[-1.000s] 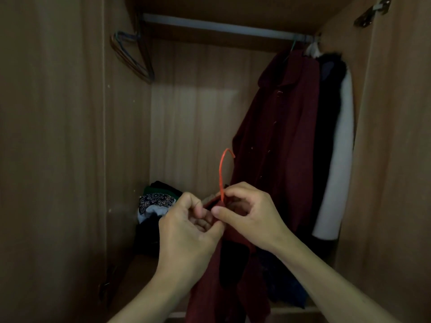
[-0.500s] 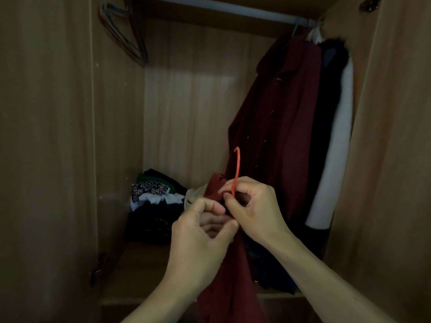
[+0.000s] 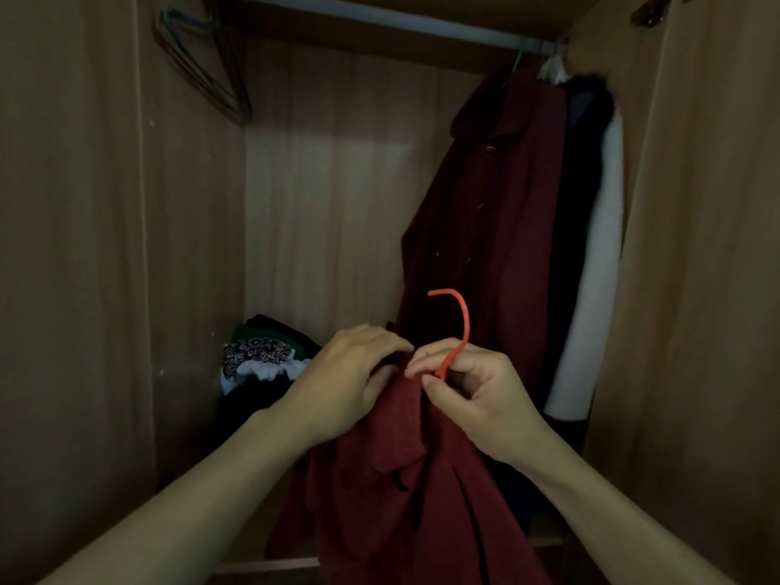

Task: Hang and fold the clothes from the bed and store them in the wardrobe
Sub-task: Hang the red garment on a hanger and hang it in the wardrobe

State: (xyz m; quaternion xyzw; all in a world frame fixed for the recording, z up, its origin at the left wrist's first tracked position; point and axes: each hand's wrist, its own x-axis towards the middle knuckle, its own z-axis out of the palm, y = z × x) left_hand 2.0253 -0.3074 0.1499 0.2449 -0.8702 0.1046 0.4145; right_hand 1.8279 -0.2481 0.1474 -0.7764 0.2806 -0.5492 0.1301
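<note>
At the open front of the wardrobe [image 3: 84, 247], two bare forearms enter from the lower corners and meet near the middle of the view. Left hand [image 3: 350, 382]: back toward the camera, fingers curled over the top edge of a dark red garment [image 3: 405, 479], gripping the cloth. Right hand [image 3: 477, 399]: thumb and forefinger pinch the base of an orange hanger [image 3: 462, 327], the other fingers curled in beneath. The two hands are close together, fingertips nearly touching. Only the hanger's stem and hook show. The stem stands almost upright, leaning slightly right toward the top, and the hook bends over to the left with its free tip pointing left. The garment hangs from both hands, its long axis vertical, and runs down past the lower edge of the view.

Behind, on the right end of the rail [image 3: 401, 23], hang a dark red coat [image 3: 498, 204], a black garment [image 3: 582, 183] and a white garment [image 3: 599, 268]. Empty hangers [image 3: 202, 65] hang at the upper left. A folded pile [image 3: 261, 361] lies on the shelf at the left, partly behind the left hand.
</note>
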